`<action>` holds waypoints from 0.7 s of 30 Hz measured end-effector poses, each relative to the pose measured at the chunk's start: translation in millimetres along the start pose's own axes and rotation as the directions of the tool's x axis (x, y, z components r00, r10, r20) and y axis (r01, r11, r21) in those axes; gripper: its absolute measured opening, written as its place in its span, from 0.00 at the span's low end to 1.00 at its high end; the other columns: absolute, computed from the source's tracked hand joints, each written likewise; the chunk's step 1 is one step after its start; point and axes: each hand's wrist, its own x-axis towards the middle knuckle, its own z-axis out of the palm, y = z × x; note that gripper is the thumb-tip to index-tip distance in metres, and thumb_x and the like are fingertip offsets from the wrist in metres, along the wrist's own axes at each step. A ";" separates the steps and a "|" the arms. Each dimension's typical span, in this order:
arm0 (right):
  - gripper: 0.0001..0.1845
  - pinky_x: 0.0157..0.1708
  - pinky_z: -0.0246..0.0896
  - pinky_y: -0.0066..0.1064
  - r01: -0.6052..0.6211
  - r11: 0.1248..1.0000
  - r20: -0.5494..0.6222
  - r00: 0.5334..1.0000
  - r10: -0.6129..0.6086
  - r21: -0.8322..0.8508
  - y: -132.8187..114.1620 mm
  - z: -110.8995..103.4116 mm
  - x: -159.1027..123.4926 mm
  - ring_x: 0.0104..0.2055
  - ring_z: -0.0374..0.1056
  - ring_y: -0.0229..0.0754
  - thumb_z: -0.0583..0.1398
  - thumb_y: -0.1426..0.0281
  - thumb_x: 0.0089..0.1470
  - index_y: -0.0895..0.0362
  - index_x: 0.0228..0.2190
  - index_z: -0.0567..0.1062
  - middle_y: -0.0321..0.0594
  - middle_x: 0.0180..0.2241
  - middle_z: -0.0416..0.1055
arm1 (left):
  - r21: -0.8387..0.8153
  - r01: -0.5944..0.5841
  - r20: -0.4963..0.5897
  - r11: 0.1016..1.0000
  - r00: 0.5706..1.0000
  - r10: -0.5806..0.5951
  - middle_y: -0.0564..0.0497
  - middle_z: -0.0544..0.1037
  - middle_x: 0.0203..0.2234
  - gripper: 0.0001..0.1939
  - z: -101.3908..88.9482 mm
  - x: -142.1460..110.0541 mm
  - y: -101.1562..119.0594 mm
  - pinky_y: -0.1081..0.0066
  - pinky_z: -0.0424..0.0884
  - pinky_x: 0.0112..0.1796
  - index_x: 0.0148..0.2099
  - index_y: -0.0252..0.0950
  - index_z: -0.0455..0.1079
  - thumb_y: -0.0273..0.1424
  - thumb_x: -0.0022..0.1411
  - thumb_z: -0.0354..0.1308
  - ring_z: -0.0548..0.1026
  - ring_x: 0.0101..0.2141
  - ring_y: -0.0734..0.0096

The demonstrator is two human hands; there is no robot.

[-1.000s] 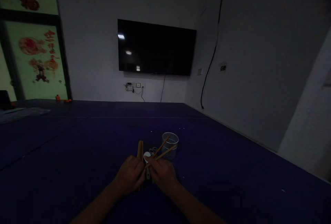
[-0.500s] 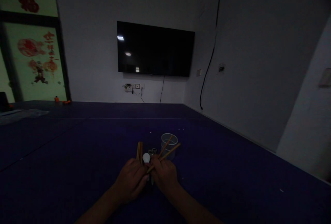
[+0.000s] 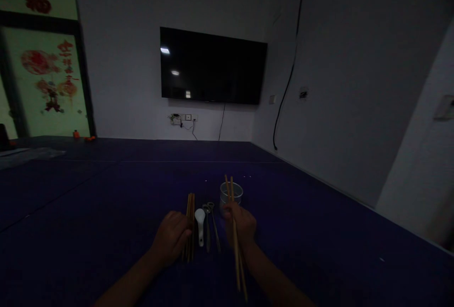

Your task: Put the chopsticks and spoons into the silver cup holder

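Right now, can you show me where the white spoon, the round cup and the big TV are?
White spoon (image 3: 200, 215): head view, on its wide bowl end.
Round cup (image 3: 239, 199): head view, on its side wall, below the rim.
Big TV (image 3: 213, 66): head view, on the middle of its dark screen.

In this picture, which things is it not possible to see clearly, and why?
All in the head view:
- Middle of the chopstick bundle: behind the left hand.
- Part of the cup: behind the right hand and its chopsticks.
- Dark object: cut by left edge.
- White speck: too small to identify.
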 end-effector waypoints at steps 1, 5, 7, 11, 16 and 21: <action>0.27 0.28 0.58 0.28 -0.032 0.999 -0.019 0.999 0.032 0.037 2.0 -1.7 2.1 0.28 0.70 0.40 0.40 0.57 0.62 0.56 0.34 0.73 0.40 0.27 0.74 | 0.000 0.047 0.023 0.999 0.999 -0.047 0.49 0.72 0.25 0.23 0.4 0.8 0.3 0.66 0.63 0.32 0.35 0.35 0.67 0.38 0.67 0.34 0.68 0.28 0.68; 0.27 0.31 0.60 0.29 -0.225 0.959 -0.071 0.968 0.240 0.174 5.2 -8.9 13.2 0.34 0.69 0.42 0.39 0.56 0.61 0.57 0.38 0.73 0.41 0.33 0.73 | 0.002 0.180 0.065 0.984 0.982 -0.179 0.49 0.72 0.24 0.23 1.5 3.0 2.2 0.67 0.63 0.32 0.31 0.36 0.67 0.36 0.67 0.34 0.68 0.27 0.69; 0.26 0.29 0.58 0.30 -0.328 0.927 -0.072 0.936 0.345 0.180 7.2 -12.3 19.1 0.31 0.68 0.41 0.41 0.57 0.61 0.57 0.32 0.73 0.40 0.29 0.72 | 0.003 0.191 0.073 0.982 0.979 -0.191 0.50 0.72 0.24 0.23 2.2 3.6 2.9 0.67 0.63 0.32 0.29 0.36 0.66 0.36 0.67 0.34 0.68 0.27 0.69; 0.24 0.23 0.52 0.28 -0.469 0.875 -0.063 0.876 0.479 0.122 18.3 -15.9 30.0 0.21 0.62 0.39 0.45 0.54 0.59 0.56 0.23 0.68 0.34 0.18 0.65 | 0.009 0.181 0.092 0.983 0.979 -0.181 0.49 0.72 0.23 0.24 3.8 3.8 3.5 0.67 0.63 0.31 0.28 0.35 0.66 0.36 0.67 0.33 0.68 0.26 0.70; 0.23 0.22 0.51 0.29 -0.516 0.846 -0.026 0.851 0.524 0.136 39.8 -15.1 44.4 0.20 0.62 0.40 0.50 0.50 0.54 0.55 0.22 0.67 0.34 0.16 0.65 | 0.011 0.179 0.109 0.984 0.978 -0.179 0.49 0.72 0.24 0.23 5.3 3.0 3.4 0.67 0.63 0.31 0.30 0.35 0.66 0.36 0.68 0.34 0.68 0.27 0.70; 0.21 0.27 0.58 0.32 -0.560 0.785 0.009 0.815 0.579 0.265 54.8 -8.0 51.0 0.25 0.67 0.44 0.60 0.50 0.43 0.57 0.22 0.69 0.40 0.21 0.70 | 0.007 0.184 0.099 0.983 0.978 -0.183 0.50 0.72 0.23 0.22 7.7 2.7 2.6 0.68 0.63 0.31 0.28 0.35 0.66 0.35 0.67 0.35 0.68 0.25 0.71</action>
